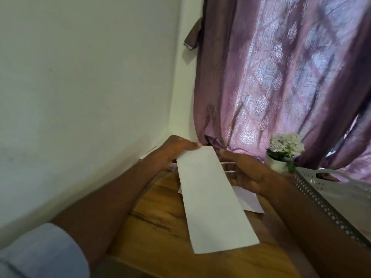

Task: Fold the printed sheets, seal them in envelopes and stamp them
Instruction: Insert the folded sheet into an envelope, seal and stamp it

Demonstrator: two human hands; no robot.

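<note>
1. While my left hand (176,151) pinches the folded sheet (212,199) at its far end, my right hand (245,173) grips its right edge, above the table (156,221).
2. Light, floppy, creases easily; I judge edge grips safest.

A plain white wall (80,87) is on the left. A purple curtain (281,77) with a pale pattern hangs in the corner, and light shines through it. The brown wooden desk (156,217) sits below, against the wall.
</note>
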